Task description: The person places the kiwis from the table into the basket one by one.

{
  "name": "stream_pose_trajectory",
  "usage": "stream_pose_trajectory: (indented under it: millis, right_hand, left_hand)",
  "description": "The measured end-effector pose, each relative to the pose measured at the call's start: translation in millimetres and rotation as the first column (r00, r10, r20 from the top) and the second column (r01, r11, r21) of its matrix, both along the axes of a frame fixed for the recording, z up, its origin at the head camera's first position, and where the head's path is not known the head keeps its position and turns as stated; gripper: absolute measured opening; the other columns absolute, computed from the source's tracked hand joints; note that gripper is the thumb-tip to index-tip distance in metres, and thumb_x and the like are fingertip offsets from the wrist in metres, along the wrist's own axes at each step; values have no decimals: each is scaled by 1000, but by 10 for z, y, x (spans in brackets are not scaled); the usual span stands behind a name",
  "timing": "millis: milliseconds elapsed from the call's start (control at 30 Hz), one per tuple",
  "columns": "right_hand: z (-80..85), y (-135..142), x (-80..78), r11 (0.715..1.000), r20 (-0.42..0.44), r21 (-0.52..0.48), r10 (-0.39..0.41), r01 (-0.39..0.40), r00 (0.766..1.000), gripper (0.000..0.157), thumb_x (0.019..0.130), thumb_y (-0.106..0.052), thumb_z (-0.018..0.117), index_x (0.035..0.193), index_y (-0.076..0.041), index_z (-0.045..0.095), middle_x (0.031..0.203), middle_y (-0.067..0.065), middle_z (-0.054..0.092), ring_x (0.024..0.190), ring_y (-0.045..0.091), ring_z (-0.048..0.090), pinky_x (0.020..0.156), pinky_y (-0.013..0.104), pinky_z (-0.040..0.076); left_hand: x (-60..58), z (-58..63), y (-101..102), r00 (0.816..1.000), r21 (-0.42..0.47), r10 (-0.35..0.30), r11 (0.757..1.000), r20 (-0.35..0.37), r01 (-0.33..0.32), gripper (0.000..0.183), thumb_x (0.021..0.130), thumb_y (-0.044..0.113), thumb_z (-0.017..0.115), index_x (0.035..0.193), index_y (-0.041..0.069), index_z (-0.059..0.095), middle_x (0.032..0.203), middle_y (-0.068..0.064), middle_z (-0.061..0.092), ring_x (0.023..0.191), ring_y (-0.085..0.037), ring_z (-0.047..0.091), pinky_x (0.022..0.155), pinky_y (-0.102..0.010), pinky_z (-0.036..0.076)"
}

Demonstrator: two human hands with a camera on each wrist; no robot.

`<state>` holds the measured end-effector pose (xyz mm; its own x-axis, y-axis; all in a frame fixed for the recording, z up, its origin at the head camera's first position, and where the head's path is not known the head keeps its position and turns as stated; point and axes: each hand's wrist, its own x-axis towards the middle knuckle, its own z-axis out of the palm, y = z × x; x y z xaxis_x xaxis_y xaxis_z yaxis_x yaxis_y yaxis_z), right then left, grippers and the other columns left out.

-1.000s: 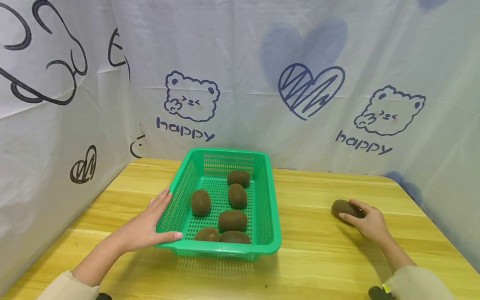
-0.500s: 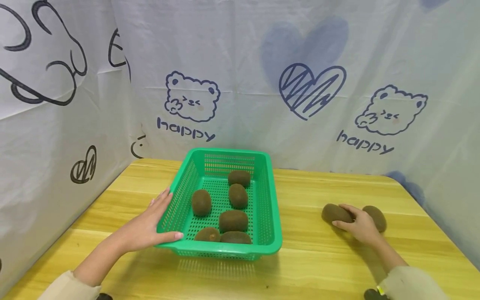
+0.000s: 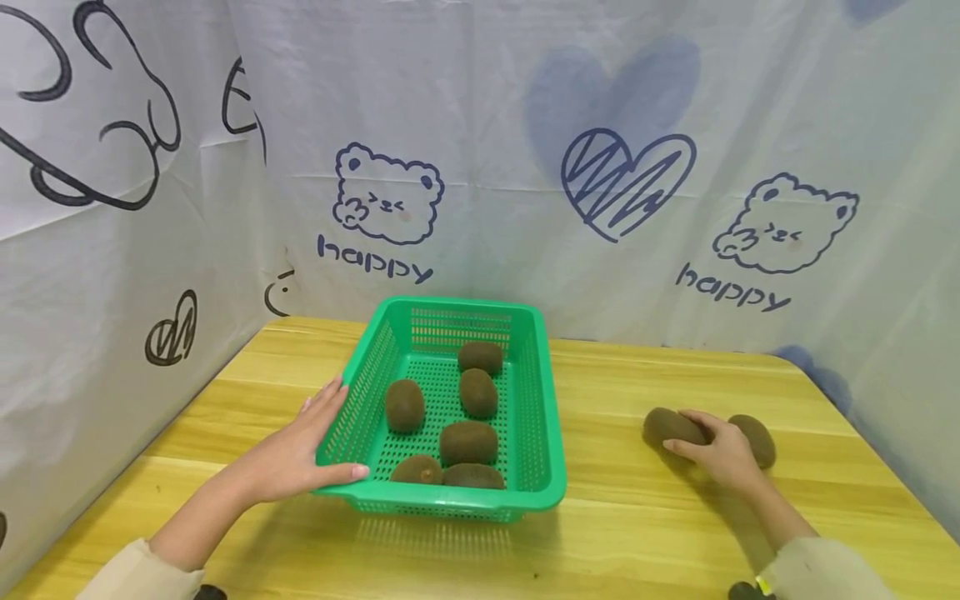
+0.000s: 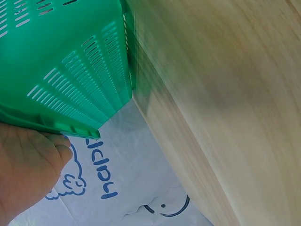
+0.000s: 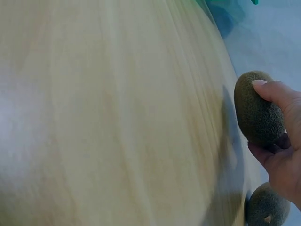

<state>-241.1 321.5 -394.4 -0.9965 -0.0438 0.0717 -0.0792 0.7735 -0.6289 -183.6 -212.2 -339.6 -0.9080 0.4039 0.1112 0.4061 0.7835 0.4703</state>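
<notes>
My right hand (image 3: 723, 454) pinches a brown kiwi (image 3: 670, 427) at the right of the table, thumb on one side and fingers on the other. In the right wrist view this kiwi (image 5: 258, 108) sits between thumb and fingers; whether it touches the table I cannot tell. A second kiwi (image 3: 753, 440) lies just behind that hand. My left hand (image 3: 288, 458) rests at the near left corner of a green plastic basket (image 3: 551, 417), its fingers extended along the left side and its thumb straight over the front rim. Several kiwis (image 3: 468, 442) lie apart or touching inside the basket.
The basket stands on a yellow wood-grain table (image 3: 622, 517), left of the right hand. White printed cloth (image 3: 495, 208) hangs behind the table and along its sides. The basket's right wall rises between its kiwis and the right hand.
My right hand has shifted slightly left with its kiwi, and the second kiwi behind it has come into sight. Over the last half second little has moved. The left hand stays on the basket.
</notes>
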Motion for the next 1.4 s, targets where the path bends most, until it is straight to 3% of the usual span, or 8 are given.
stream_pose_trajectory:
  millis: [367,567,867,967,1100,1300,1400]
  right_hand:
    - [187,-138,-3,997,-34,-59,-47,45,998,75,84,-45,64,139,0,40,141,28,38,126,48,35,98,60,36]
    - [350,-266,35,995,-64,-95,-38,32,997,72,85,-43,64,139,-1,39,139,27,42,121,44,43,94,55,43]
    - [599,-481,99,992,-102,-119,22,-34,995,68,85,-40,64,139,-4,42,138,24,45,118,39,50,89,44,50]
    - [654,-566,132,987,-114,-144,48,-64,992,65,86,-37,65,138,-5,43,137,22,47,118,37,51,83,27,52]
    - [700,-691,175,978,-130,-182,76,-99,989,62,86,-33,66,137,-6,45,136,20,48,117,34,52,76,9,46]
    - [761,-880,236,958,-174,-234,125,-164,977,57,85,-24,67,135,-3,47,134,20,50,113,29,54,77,8,47]
    - [777,-960,263,942,-196,-261,161,-210,967,56,85,-19,68,133,-1,48,132,21,52,106,13,58,78,10,48]
  left_hand:
    - [-3,14,4,1000,-4,-1,1000,8,1,103,80,53,62,148,-1,7,156,-20,-2,137,-53,4,103,-70,17]
    - [-1,20,5,1000,-2,-2,1000,11,2,103,80,53,62,148,-2,7,156,-21,-2,137,-52,4,104,-69,17]
    - [-1,21,4,1000,-2,-4,1000,12,4,103,80,53,62,148,-2,7,155,-21,-2,137,-52,4,104,-70,17]
    - [0,23,5,1000,2,-5,1000,13,4,103,80,53,62,148,-2,7,156,-21,-2,138,-52,4,104,-70,16]
    - [1,23,5,1000,5,-3,1000,16,3,103,80,52,62,148,-1,7,156,-20,-3,138,-52,3,104,-69,15]
    - [5,23,4,1000,8,0,1000,21,0,103,80,52,62,148,-1,6,156,-20,-3,137,-52,3,104,-70,15]
    - [7,21,4,1000,8,-1,1000,21,1,103,80,52,62,148,-1,6,156,-20,-3,138,-52,3,104,-70,15]
